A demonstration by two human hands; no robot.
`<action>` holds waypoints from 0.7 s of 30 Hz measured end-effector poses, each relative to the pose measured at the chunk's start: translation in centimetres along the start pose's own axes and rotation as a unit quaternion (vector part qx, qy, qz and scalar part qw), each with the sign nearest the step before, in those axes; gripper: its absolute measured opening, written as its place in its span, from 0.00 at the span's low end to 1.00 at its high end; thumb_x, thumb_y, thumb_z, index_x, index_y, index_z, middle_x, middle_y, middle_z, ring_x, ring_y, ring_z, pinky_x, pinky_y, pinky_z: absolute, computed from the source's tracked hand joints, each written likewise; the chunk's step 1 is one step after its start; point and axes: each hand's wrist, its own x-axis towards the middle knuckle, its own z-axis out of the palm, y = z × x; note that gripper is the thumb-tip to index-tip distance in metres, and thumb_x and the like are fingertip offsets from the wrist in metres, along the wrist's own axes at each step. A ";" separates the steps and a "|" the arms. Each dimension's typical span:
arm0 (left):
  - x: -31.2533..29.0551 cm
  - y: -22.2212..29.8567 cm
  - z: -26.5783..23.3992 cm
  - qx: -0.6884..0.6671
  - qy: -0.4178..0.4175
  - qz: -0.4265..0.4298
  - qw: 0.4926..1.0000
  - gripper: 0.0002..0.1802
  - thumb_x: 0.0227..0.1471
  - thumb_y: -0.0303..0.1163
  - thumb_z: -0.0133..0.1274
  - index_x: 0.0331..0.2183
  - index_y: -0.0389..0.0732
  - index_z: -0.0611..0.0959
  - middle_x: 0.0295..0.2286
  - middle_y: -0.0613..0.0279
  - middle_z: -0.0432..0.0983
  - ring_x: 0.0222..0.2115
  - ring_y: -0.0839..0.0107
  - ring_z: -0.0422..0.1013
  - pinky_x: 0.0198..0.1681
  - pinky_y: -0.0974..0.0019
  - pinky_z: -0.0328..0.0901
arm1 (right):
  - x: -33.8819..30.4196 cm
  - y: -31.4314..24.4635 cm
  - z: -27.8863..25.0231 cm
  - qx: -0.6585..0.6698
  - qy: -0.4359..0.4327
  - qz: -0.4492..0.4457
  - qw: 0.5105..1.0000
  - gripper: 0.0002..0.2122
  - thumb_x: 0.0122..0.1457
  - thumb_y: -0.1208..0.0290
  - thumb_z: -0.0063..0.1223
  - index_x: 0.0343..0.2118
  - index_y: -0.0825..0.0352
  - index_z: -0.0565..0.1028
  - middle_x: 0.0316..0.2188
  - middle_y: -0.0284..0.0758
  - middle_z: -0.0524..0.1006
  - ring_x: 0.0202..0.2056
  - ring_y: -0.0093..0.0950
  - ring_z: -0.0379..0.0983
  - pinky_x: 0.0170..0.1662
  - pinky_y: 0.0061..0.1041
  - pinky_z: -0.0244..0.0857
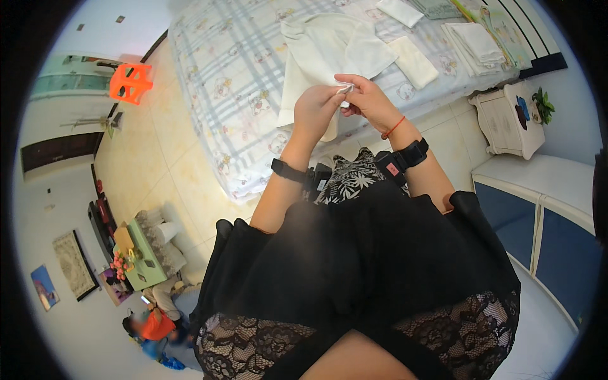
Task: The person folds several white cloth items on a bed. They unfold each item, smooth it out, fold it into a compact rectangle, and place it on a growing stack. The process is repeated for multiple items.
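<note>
A white garment [329, 47], perhaps a shirt, lies loosely spread on the near side of the bed [221, 69]. Its near edge is raised between my two hands, which meet over the bed's edge. My left hand [315, 106] is closed, its thumb and fingers pinching a small bit of the white fabric. Close against it, my right hand [367, 101] also pinches the fabric, with the index finger curled over the top. Part of the cloth hangs down below my hands. The exact spot they grip is partly hidden by the fingers.
Folded white cloths [413, 62] and a stack of white fabric [475, 47] lie on the bed to the right. A white nightstand [506, 120] stands beyond the bed's corner. An orange stool [131, 83] is at far left; a seated person [158, 326] is lower left.
</note>
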 end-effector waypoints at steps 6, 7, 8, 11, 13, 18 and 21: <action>0.9 -0.2 -0.1 -0.005 -0.051 -0.006 0.999 0.08 0.50 0.30 0.53 0.32 0.37 0.83 0.27 0.61 0.76 0.29 0.71 0.70 0.34 0.70 0.65 | -0.9 0.2 0.1 0.193 0.001 -0.012 0.981 0.22 0.57 0.80 0.42 0.56 0.69 0.59 0.34 0.34 0.72 0.31 0.21 0.71 0.44 0.22 0.69; 1.0 -0.7 -0.1 -0.006 -0.051 -0.013 0.999 0.08 0.51 0.29 0.54 0.33 0.35 0.82 0.27 0.63 0.76 0.29 0.75 0.70 0.33 0.73 0.65 | -1.1 0.1 0.4 0.191 0.010 -0.027 0.981 0.22 0.57 0.80 0.43 0.56 0.69 0.59 0.33 0.34 0.72 0.31 0.21 0.71 0.44 0.22 0.69; 1.0 -1.1 0.1 -0.082 -0.039 -0.068 0.993 0.08 0.52 0.29 0.53 0.33 0.35 0.82 0.28 0.63 0.75 0.29 0.75 0.70 0.34 0.73 0.65 | -1.1 0.0 0.6 0.187 0.020 -0.041 0.981 0.21 0.57 0.81 0.43 0.55 0.69 0.59 0.32 0.33 0.72 0.31 0.22 0.71 0.44 0.22 0.69; 0.9 -1.6 0.8 -0.291 -0.026 -0.195 0.937 0.10 0.54 0.31 0.52 0.34 0.34 0.80 0.28 0.65 0.74 0.29 0.77 0.69 0.34 0.73 0.66 | -0.5 0.9 0.8 0.073 0.080 -0.094 0.990 0.16 0.57 0.80 0.45 0.49 0.68 0.62 0.29 0.32 0.72 0.29 0.20 0.70 0.39 0.21 0.70; 1.0 -0.6 1.1 -0.403 -0.050 -0.229 0.885 0.10 0.55 0.32 0.51 0.34 0.35 0.79 0.28 0.66 0.74 0.29 0.78 0.69 0.34 0.74 0.66 | -0.1 1.4 0.8 -0.022 0.123 -0.138 0.982 0.11 0.57 0.79 0.46 0.43 0.67 0.64 0.27 0.31 0.71 0.26 0.19 0.69 0.33 0.19 0.68; 0.3 -1.6 0.5 -0.402 -0.024 -0.287 0.869 0.08 0.55 0.32 0.50 0.34 0.39 0.79 0.27 0.70 0.73 0.27 0.82 0.67 0.33 0.75 0.64 | 0.4 1.2 0.9 -0.355 0.158 -0.298 0.872 0.06 0.51 0.79 0.52 0.32 0.65 0.69 0.25 0.32 0.70 0.27 0.25 0.67 0.31 0.22 0.63; 0.2 -1.8 0.2 -0.392 -0.028 -0.290 0.873 0.08 0.55 0.32 0.50 0.35 0.39 0.79 0.27 0.72 0.73 0.27 0.83 0.66 0.33 0.76 0.64 | 0.6 0.9 0.7 -0.452 0.156 -0.341 0.809 0.05 0.49 0.79 0.52 0.29 0.64 0.70 0.28 0.33 0.69 0.33 0.31 0.66 0.38 0.27 0.61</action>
